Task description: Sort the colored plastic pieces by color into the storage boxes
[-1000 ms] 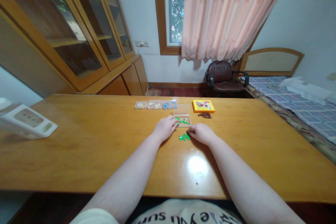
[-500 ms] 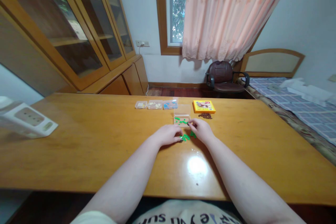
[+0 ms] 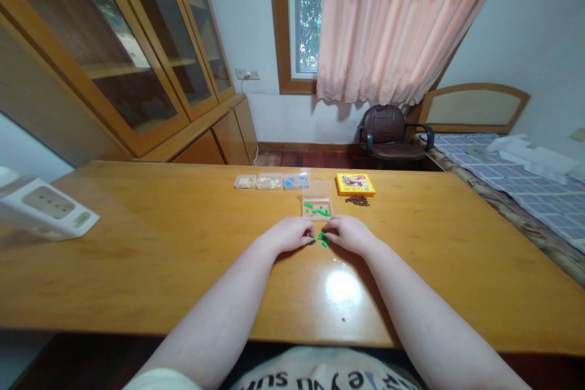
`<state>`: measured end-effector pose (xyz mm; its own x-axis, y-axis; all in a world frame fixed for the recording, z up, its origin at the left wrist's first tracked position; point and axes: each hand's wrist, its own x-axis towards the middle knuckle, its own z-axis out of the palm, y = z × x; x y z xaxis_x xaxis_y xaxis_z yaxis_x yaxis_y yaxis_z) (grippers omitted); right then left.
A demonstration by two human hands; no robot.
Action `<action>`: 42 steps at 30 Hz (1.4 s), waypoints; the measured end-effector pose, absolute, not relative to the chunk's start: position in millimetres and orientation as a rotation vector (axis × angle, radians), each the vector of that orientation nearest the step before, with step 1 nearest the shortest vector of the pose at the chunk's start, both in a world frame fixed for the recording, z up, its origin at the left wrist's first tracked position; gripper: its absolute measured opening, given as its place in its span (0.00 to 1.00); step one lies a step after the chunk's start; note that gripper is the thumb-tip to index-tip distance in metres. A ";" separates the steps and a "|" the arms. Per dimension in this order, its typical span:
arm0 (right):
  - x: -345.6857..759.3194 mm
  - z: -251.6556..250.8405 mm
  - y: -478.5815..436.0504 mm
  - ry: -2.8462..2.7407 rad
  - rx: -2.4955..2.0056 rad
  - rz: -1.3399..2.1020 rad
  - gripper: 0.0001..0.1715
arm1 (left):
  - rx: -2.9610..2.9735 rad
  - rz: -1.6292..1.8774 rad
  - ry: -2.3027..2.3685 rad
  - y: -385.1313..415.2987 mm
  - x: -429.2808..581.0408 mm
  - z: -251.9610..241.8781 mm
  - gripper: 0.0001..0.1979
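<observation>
Small green building bricks (image 3: 324, 244) lie in a loose pile on the table between my two hands. My left hand (image 3: 292, 234) rests at the pile's left side, fingers curled together, with a bit of green showing at the fingertips. From the right, my right hand (image 3: 348, 234) reaches into the pile with its fingers pinched on a green brick; the fingers partly cover the bricks there. Just beyond the hands stands a clear plastic box (image 3: 303, 210), its lid tipped up at the back, with several green bricks inside.
Farther back are three clear boxes: one with pale pieces (image 3: 245, 182), one with cream pieces (image 3: 269, 182), one with blue pieces (image 3: 296, 181). Brown pieces (image 3: 358, 201) lie before a yellow box (image 3: 355, 184). A white appliance (image 3: 50, 207) stands at the left.
My right hand has come back from the clear box to the green pile. More green shows in the box, and the pile on the table is smaller and more covered by my fingers.
</observation>
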<state>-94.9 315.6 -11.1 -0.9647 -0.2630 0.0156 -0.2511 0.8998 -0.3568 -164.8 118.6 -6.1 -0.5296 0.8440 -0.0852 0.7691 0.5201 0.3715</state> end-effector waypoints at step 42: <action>-102.7 -21.9 297.6 3.224 -0.397 -0.415 0.11 | 1.328 0.397 2.674 120.4 -168.3 -8.9 0.04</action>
